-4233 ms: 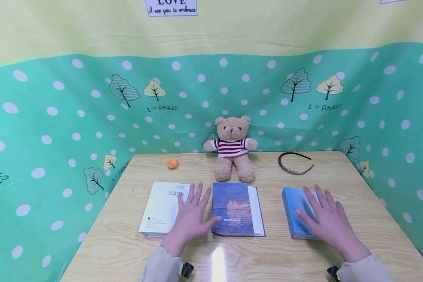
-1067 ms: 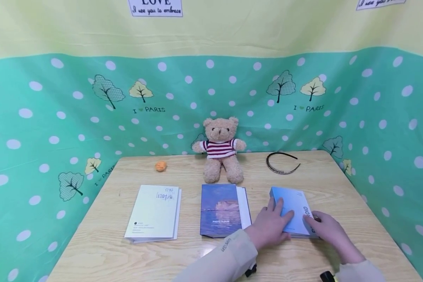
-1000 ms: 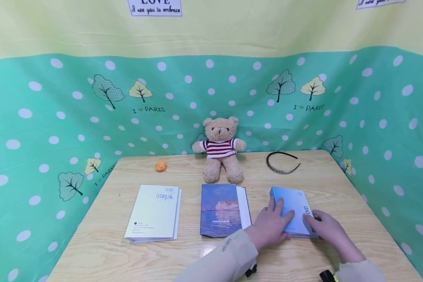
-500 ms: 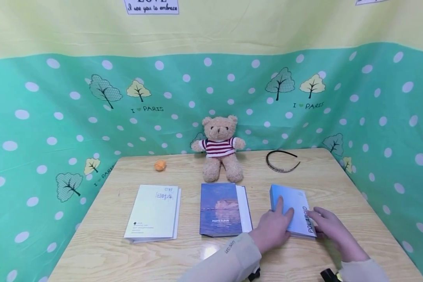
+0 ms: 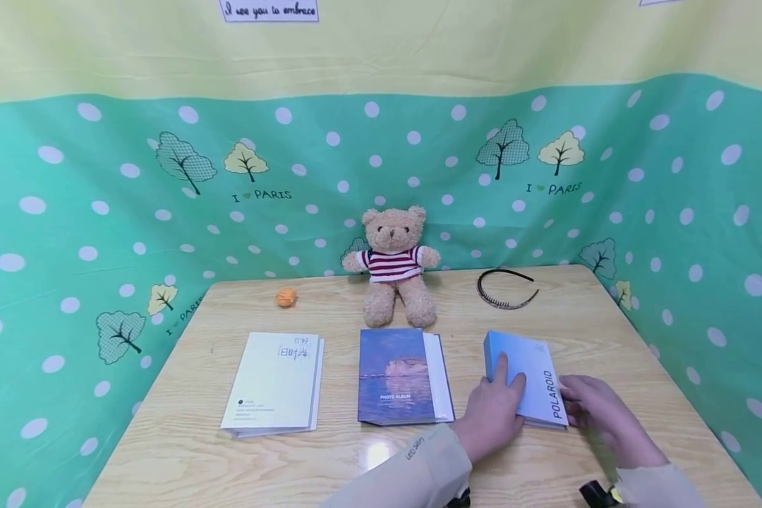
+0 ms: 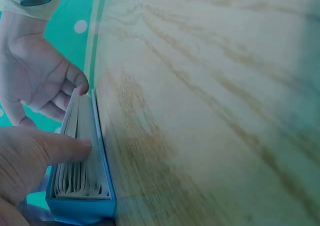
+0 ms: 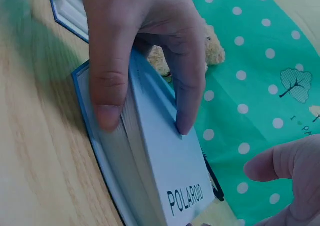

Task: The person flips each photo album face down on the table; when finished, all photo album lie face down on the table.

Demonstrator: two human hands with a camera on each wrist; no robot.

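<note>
- Left hand [image 5: 487, 420] grips the blue album [image 5: 536, 374] at its near edge; we see fingers laid over the cover and the thumb [image 7: 107, 95] against the page edges.
- Right hand [image 5: 600, 413] is at the album's free right edge, fingers bent; from the left wrist we find a fingertip close to the page corner, but we cannot tell whether it grasps anything.
- Blue album lies flat on the wooden table [image 5: 190, 395], toward the right, spine to the left; we record a pale sky-blue cover, a deeper blue spine [image 6: 82, 208], dark POLAROID lettering [image 7: 185, 200] along the right side, and tiny print near the far right corner, too small for us to read.
- Pages [image 6: 75, 181] show at the near end; we log thin, pale sheets stacked between blue covers, wavy by the spine.
- Left of it we note the photo album [image 5: 390, 367] with its purple-blue seascape; farther left, the white book [image 5: 267, 388].
- Behind the row we list an orange object [image 5: 286, 297], the teddy bear [image 5: 392, 267] in a striped shirt, and a dark toothed headband [image 5: 508, 305]; beyond them, spotted green cloth [image 5: 311, 155].
</note>
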